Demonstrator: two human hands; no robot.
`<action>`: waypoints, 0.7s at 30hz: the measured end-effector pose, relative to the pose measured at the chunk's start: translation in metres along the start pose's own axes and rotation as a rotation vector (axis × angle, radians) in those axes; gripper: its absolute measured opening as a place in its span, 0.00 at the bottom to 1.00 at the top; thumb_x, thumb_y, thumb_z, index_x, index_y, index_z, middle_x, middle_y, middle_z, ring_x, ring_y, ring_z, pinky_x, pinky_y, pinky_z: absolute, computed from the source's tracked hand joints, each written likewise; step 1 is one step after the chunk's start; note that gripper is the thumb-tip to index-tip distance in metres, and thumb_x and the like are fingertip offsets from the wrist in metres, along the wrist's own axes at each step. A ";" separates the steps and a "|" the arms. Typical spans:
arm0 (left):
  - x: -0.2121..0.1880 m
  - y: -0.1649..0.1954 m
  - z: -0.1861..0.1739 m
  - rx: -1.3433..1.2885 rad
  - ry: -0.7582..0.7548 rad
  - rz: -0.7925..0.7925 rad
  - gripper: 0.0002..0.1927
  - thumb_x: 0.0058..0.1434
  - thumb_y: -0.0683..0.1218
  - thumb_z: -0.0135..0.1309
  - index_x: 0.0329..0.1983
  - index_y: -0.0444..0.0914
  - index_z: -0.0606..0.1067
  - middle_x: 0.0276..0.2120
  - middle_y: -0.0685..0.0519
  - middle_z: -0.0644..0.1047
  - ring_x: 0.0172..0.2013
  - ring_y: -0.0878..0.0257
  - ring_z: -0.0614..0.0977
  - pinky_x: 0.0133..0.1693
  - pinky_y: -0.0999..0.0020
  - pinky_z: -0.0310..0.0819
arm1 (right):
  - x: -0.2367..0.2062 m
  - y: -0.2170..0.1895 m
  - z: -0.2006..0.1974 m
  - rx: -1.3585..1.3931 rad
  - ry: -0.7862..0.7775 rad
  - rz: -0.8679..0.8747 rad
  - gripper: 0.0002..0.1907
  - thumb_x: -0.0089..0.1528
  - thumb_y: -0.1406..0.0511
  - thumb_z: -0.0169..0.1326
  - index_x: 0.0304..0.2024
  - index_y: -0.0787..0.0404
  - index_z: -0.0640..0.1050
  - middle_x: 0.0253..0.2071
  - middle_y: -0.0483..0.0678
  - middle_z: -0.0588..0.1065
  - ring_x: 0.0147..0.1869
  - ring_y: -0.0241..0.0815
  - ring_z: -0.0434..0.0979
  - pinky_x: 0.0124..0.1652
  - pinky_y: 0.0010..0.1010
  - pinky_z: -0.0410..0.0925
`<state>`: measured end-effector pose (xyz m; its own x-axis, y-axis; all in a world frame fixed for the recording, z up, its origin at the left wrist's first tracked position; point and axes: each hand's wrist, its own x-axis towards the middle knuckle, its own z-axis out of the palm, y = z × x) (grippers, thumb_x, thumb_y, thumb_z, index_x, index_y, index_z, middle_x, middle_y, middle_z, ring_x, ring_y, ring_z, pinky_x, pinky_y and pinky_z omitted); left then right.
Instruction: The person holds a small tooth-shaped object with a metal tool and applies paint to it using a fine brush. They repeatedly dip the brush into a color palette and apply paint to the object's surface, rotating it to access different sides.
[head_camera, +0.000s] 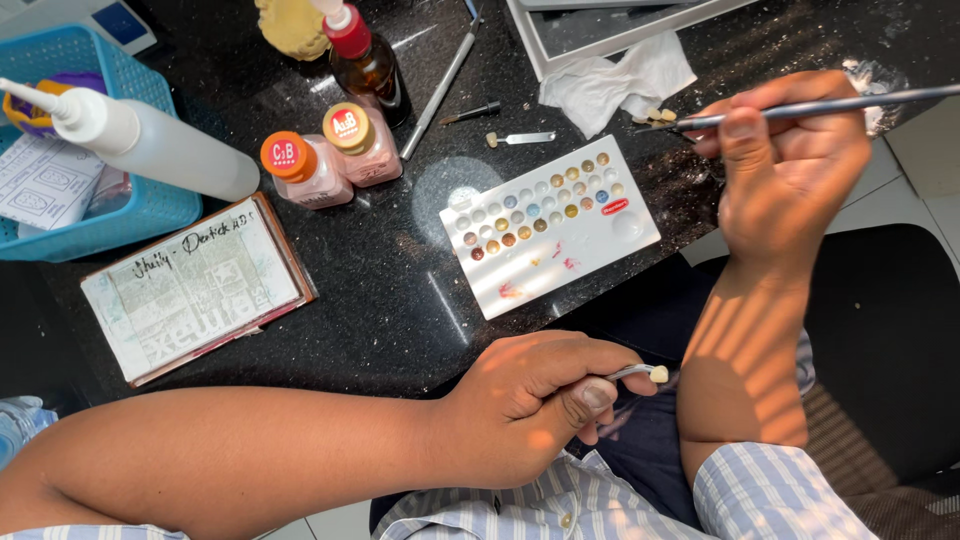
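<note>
Fingers (590, 392) of left hand (530, 405) clamped on tooth holder (640, 373), tooth pointing right.
Right hand (790, 160), up-right, pinching brush (830, 104), long axis level; palette (548, 228) above left fingers, nearer them.

Cream tooth (659, 373) on metal holder; slim brush (830, 104) level.

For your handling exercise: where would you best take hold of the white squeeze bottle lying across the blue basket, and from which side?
Probably around the wide body of the white squeeze bottle, from above. It lies on its side over the blue basket rim; the nozzle end tapers thin.
</note>
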<state>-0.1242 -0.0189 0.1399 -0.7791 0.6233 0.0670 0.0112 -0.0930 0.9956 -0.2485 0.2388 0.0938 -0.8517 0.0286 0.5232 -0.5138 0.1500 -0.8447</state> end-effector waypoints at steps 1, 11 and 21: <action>0.001 0.000 0.001 -0.007 0.003 -0.005 0.10 0.74 0.40 0.46 0.52 0.38 0.78 0.30 0.56 0.77 0.30 0.70 0.80 0.37 0.73 0.80 | 0.001 0.001 -0.001 -0.012 -0.003 0.006 0.13 0.76 0.65 0.60 0.46 0.66 0.70 0.37 0.54 0.78 0.38 0.39 0.81 0.41 0.23 0.78; 0.001 -0.007 0.005 -0.045 0.022 -0.025 0.11 0.74 0.39 0.45 0.53 0.37 0.77 0.40 0.52 0.81 0.30 0.70 0.83 0.35 0.75 0.83 | 0.003 -0.016 0.014 -0.084 -0.017 0.125 0.10 0.72 0.78 0.55 0.46 0.64 0.68 0.40 0.55 0.78 0.38 0.35 0.81 0.40 0.17 0.76; 0.001 -0.004 0.004 -0.032 0.011 -0.049 0.11 0.73 0.40 0.45 0.53 0.36 0.77 0.41 0.52 0.81 0.30 0.71 0.83 0.35 0.76 0.82 | 0.004 -0.015 0.015 -0.078 -0.053 0.092 0.08 0.72 0.78 0.55 0.46 0.65 0.69 0.38 0.56 0.78 0.37 0.34 0.80 0.39 0.17 0.76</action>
<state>-0.1225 -0.0152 0.1365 -0.7853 0.6189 0.0174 -0.0470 -0.0876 0.9950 -0.2456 0.2223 0.1063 -0.9002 -0.0057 0.4354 -0.4253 0.2259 -0.8764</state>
